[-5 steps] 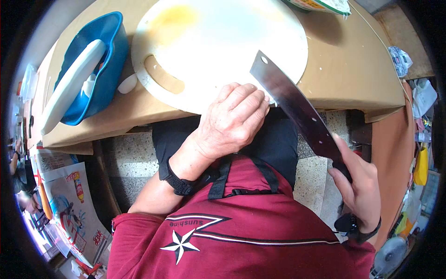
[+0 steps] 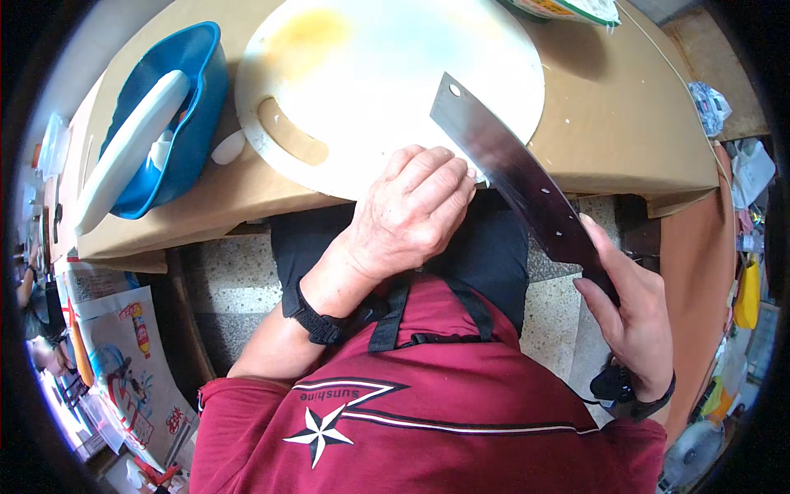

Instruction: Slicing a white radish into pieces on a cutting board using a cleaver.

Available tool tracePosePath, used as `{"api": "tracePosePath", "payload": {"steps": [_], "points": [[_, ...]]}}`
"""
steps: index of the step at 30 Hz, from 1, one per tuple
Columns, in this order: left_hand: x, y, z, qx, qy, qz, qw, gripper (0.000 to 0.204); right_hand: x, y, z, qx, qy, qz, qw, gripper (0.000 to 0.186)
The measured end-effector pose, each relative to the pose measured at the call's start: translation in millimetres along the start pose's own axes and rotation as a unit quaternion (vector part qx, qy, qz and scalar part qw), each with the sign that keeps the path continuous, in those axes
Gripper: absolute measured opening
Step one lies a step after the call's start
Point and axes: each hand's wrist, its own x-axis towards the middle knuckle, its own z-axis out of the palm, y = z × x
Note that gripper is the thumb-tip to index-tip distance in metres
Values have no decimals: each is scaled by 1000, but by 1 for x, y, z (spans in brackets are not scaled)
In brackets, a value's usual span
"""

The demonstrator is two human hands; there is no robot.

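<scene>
A large cleaver (image 2: 514, 169) slants over the near right edge of the round white cutting board (image 2: 370, 107), its tip toward the far left. My right hand (image 2: 629, 300) is closed around its dark handle. To the left of the blade, my left hand (image 2: 415, 210) is curled, knuckles up, at the board's near edge. A small white piece (image 2: 481, 176) shows between those fingertips and the blade; whatever else lies under the fingers is hidden. Small pale bits cling to the cleaver's side.
On the left stands a blue basin (image 2: 210, 99) with a long white object (image 2: 136, 148) leaning across it. A small white piece (image 2: 229, 148) lies between basin and board. A green-edged white package (image 2: 568, 10) sits at the far right of the brown-covered table (image 2: 625, 140).
The cleaver's tip has shifted a little left and away from me, and my right hand has moved slightly with it. My left hand stays in place.
</scene>
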Motion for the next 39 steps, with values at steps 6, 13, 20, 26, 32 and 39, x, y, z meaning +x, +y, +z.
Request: {"api": "tracePosePath", "payload": {"steps": [6, 13, 20, 26, 32, 39], "points": [[-1, 1, -1, 10, -7, -1, 1000, 26, -19, -3, -9, -28, -12, 19, 999, 59], [0, 1, -2, 7, -8, 2, 1000, 26, -40, -11, -23, -58, -38, 66, 995, 61], [1, 1, -1, 9, -9, -3, 1000, 26, -48, -11, -29, -77, -33, 61, 995, 61], [1, 0, 0, 13, 1, 0, 1000, 26, -41, -7, -24, -65, 11, 25, 998, 60], [2, 0, 0, 4, -5, -1, 1000, 26, -37, -9, -22, -47, -36, 60, 996, 61], [0, 1, 0, 4, -1, 0, 1000, 26, -30, -7, -23, -41, -48, 54, 997, 60]]}}
